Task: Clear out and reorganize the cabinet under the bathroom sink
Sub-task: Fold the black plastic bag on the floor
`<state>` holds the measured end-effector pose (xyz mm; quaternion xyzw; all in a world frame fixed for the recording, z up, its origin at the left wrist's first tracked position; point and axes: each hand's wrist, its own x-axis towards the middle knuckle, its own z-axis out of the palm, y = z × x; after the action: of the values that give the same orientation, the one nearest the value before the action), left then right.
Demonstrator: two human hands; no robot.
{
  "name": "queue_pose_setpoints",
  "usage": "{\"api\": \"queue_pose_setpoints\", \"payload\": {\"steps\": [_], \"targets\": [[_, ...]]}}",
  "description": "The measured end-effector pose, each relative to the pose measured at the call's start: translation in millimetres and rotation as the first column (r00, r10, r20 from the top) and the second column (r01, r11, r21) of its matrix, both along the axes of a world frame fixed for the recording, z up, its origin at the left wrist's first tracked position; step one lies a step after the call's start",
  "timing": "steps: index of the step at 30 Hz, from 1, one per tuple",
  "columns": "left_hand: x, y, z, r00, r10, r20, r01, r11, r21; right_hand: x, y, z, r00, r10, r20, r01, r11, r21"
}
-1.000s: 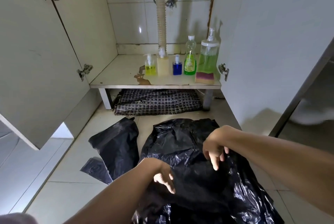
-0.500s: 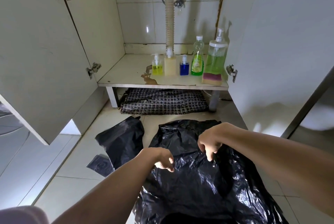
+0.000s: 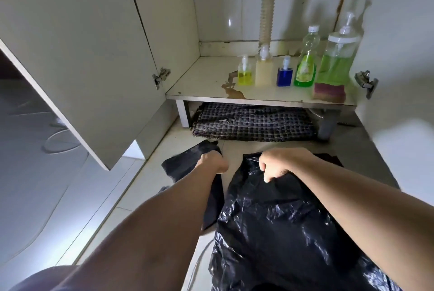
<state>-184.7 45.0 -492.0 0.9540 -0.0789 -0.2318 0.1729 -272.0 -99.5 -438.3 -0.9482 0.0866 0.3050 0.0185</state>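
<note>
A large crumpled black plastic bag lies on the tiled floor in front of the open cabinet. My right hand pinches its far edge with closed fingers. My left hand is closed on the top of a smaller black bag lying just to the left. On the cabinet shelf stand a yellow pump bottle, a cream bottle, a blue bottle, a green bottle and a big green soap dispenser. A sponge lies at the shelf's front right.
A checked cloth lies folded on the floor under the shelf. The left cabinet door hangs open beside my left arm; the right door is open too. A ribbed drain hose comes down at the back.
My left hand moved left off the large bag and closed on the smaller bag. My right hand closed on the large bag's far edge. The view moved closer to the cabinet.
</note>
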Motion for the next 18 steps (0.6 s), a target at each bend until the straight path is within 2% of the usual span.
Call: {"api": "queue_pose_setpoints", "payload": {"steps": [2, 4, 8, 11, 13, 18], "targets": [[16, 14, -17, 0.971, 0.240, 0.004, -0.240, 0.970, -0.034, 15, 13, -24, 0.999, -0.018, 0.042, 0.015, 0.997, 0.077], [28, 32, -48, 0.921, 0.389, -0.030, -0.389, 0.921, 0.018, 24, 28, -49, 0.999, -0.010, 0.048, 0.003, 0.989, 0.148], [34, 60, -109, 0.872, 0.462, -0.162, -0.462, 0.886, 0.041, 33, 58, -87, 1.000, -0.026, 0.017, 0.020, 0.958, 0.287], [23, 69, -110, 0.739, 0.618, -0.268, -0.653, 0.755, -0.058, 40, 70, -111, 0.993, -0.112, -0.023, 0.111, 0.904, 0.412], [19, 71, -101, 0.662, 0.665, -0.346, -0.734, 0.668, -0.121, 43, 77, -123, 0.986, -0.162, -0.031, 0.158, 0.872, 0.464], [28, 63, -82, 0.656, 0.679, -0.331, -0.755, 0.595, -0.277, 47, 89, -133, 0.949, -0.312, -0.051, 0.284, 0.771, 0.570]]}}
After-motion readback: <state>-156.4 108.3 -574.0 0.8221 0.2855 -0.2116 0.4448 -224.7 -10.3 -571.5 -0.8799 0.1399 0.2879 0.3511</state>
